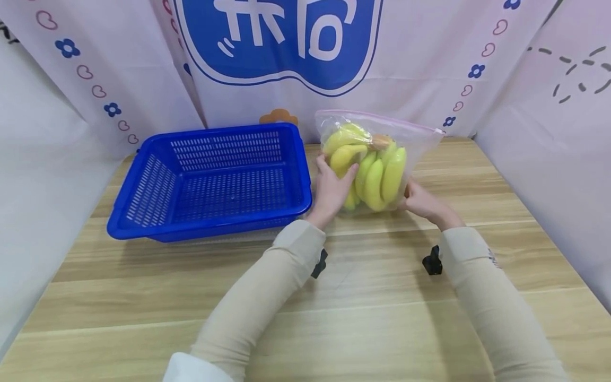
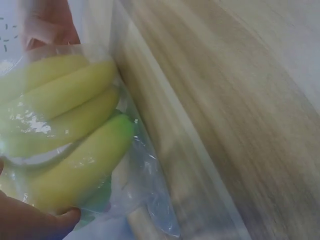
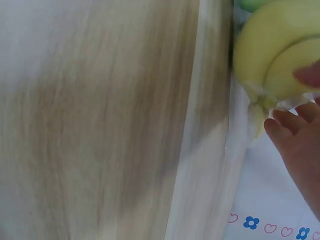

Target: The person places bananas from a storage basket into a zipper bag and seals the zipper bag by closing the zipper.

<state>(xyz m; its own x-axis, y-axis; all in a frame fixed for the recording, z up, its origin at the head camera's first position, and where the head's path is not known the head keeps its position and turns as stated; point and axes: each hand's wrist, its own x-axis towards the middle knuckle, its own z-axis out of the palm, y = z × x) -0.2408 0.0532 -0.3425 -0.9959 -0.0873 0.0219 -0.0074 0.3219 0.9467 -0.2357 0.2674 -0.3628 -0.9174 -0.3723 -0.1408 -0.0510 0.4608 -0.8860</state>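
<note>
A clear zip bag (image 1: 422, 139) with a pink seal strip stands tilted near the back of the table, bulging with yellow bananas (image 1: 374, 183). Greenish tips show on some of the fruit, and a brown stem end faces upward. My left hand (image 1: 332, 187) grips the bag's left side, thumb across the front over a banana. On the lower right edge my right hand (image 1: 422, 202) holds the bag, its fingers partly hidden behind it. The right wrist view shows the fingers (image 3: 282, 127) of that hand at the plastic beside the bananas.
Left of the bag sits a blue plastic basket (image 1: 210, 225) with slotted walls and nothing in it. A white printed curtain (image 1: 406, 79) hangs behind the wooden table (image 1: 343, 329). Small black mounts (image 1: 433, 261) stick out by the cuffs.
</note>
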